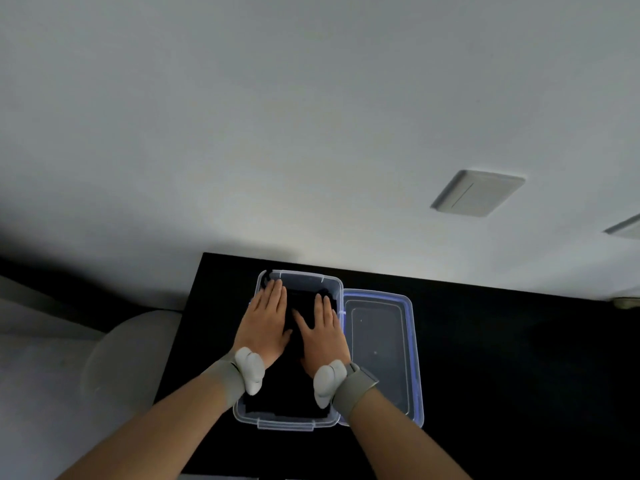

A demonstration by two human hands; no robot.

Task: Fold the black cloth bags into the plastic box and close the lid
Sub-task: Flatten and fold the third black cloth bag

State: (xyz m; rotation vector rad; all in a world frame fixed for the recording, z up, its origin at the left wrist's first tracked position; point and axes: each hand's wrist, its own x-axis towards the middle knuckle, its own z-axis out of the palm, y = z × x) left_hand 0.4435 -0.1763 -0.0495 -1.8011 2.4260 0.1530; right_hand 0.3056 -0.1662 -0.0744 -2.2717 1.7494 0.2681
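A clear plastic box [286, 423] stands on a black table, with folded black cloth bags [287, 393] lying inside it. My left hand [266, 323] rests flat on the cloth in the box's far left part, fingers together and stretched out. My right hand [323, 332] lies flat on the cloth beside it, fingers spread. Neither hand grips anything. The box's lid [381, 348], clear with a blue rim, lies flat on the table, touching the box's right side. Both wrists wear grey bands with white pods.
The black table [502, 375] runs to the right and meets a white wall at the back. A grey rounded chair [131, 351] stands left of the table. A white switch plate [478, 192] sits on the wall.
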